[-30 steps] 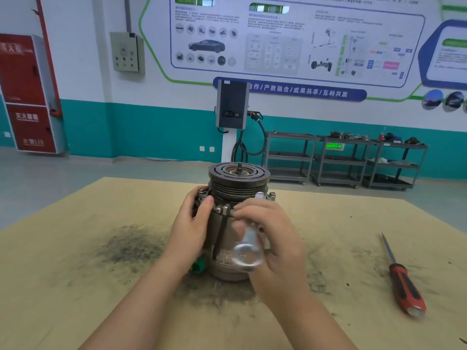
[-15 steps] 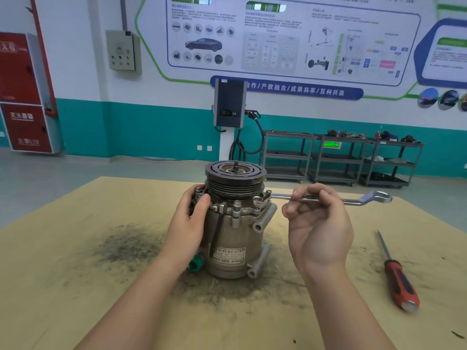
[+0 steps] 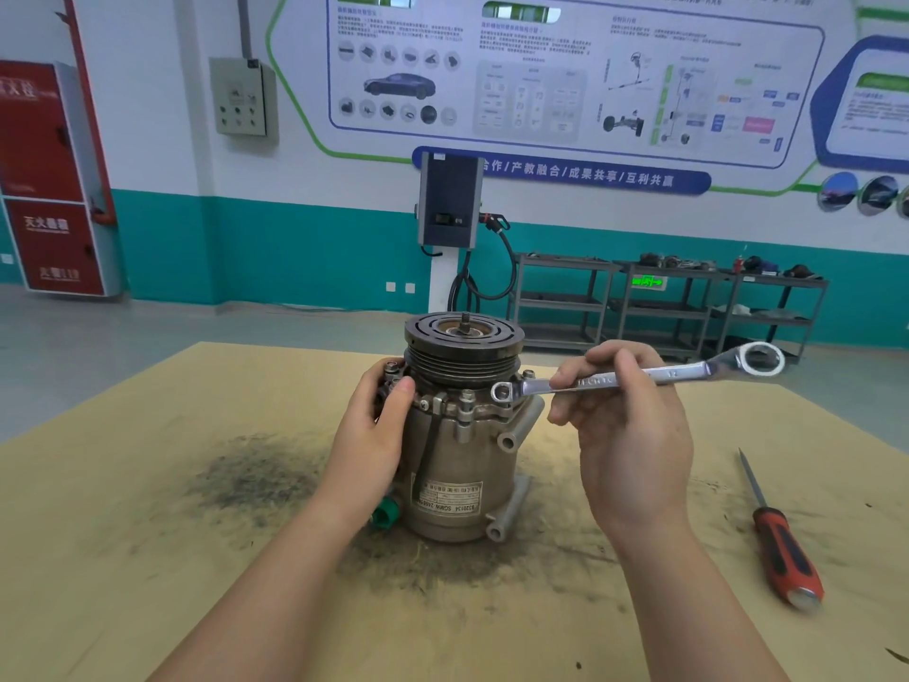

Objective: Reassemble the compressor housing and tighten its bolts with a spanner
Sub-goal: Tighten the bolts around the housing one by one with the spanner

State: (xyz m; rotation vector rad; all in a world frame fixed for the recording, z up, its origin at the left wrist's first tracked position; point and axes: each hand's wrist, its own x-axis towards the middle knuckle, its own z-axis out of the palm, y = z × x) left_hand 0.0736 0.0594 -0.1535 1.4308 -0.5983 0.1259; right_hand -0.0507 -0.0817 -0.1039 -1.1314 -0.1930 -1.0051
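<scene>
Tan board covers the table (image 3: 147,558), smudged with dark grime left of the upright compressor (image 3: 457,450) at its middle. Behind are a teal-banded wall, a red cabinet (image 3: 54,189) and grey shelving (image 3: 669,307). A red-handled screwdriver (image 3: 782,543) lies well to the right. The left hand (image 3: 374,435) grips the compressor's side near its top. The right hand (image 3: 624,425) pinches the spanner (image 3: 639,376), whose ring end has come down beside a flange bolt since half a second ago.
</scene>
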